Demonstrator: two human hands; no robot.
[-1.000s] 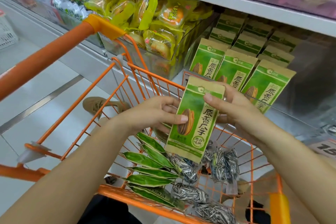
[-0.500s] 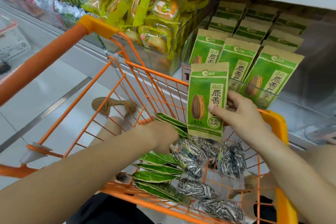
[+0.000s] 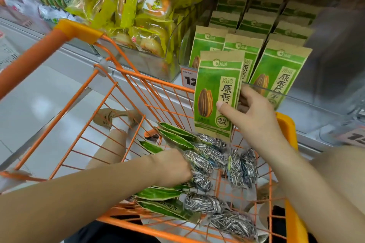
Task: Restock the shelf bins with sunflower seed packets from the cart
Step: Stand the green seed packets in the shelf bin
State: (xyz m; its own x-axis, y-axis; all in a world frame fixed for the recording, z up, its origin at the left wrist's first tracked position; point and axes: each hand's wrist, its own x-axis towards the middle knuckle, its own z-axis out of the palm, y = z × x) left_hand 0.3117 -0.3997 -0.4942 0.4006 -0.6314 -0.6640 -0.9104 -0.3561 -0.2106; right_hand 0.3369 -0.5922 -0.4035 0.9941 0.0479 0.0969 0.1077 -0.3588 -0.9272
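Note:
My right hand point(image 3: 254, 116) grips a green and tan sunflower seed packet point(image 3: 216, 92), held upright just in front of the shelf bin point(image 3: 296, 98). That clear bin holds rows of the same packets point(image 3: 278, 73) standing on end. My left hand point(image 3: 173, 167) is down inside the orange cart point(image 3: 138, 77), fingers among the packets point(image 3: 173, 138) lying there; whether it grips one is hidden. Several packets in the cart show clear windows full of striped seeds point(image 3: 205, 203).
A neighbouring bin of yellow-wrapped pastries point(image 3: 138, 16) stands to the left of the seed bin. A price tag point(image 3: 188, 79) hangs on the shelf edge. The cart handle point(image 3: 33, 57) runs to the left. A sandalled foot point(image 3: 116, 118) shows through the cart wires.
My left hand let go of the packet and dropped into the cart. My right hand lifted the packet up towards the shelf bin.

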